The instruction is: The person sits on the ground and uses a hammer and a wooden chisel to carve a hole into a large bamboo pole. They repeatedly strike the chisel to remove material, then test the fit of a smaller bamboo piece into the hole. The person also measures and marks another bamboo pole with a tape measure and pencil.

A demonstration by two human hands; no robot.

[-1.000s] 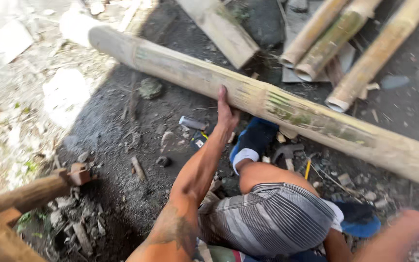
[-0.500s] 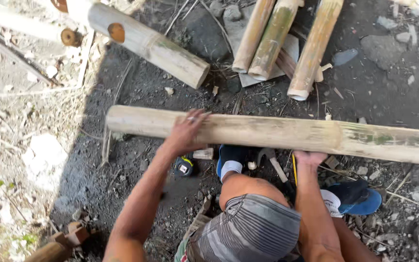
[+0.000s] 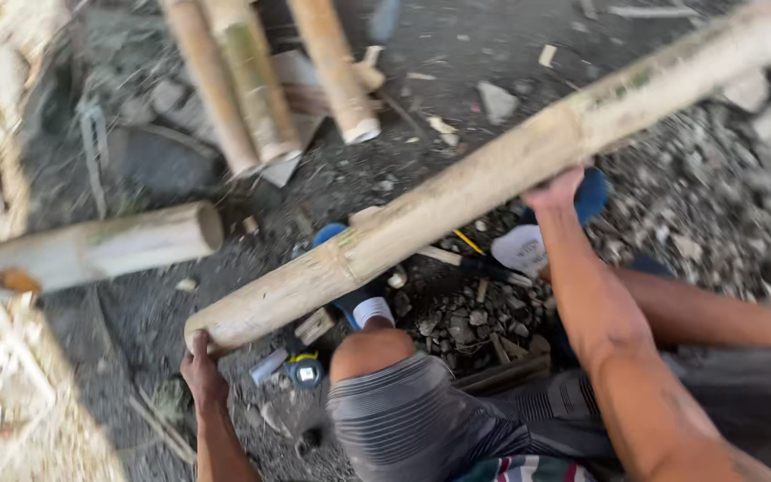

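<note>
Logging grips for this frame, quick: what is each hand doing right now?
Left hand: closed around the near end of the long bamboo pole.
Right hand: gripping the same pole further along, from below.

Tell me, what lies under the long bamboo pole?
Under the bamboo pole lie gravel, a blue shoe and a tape measure. The pole covers the ground directly beneath it.

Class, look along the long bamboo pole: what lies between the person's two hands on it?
In the head view, only bare pole runs between the left hand at its near end and the right hand farther up; nothing else grips it there.
</note>
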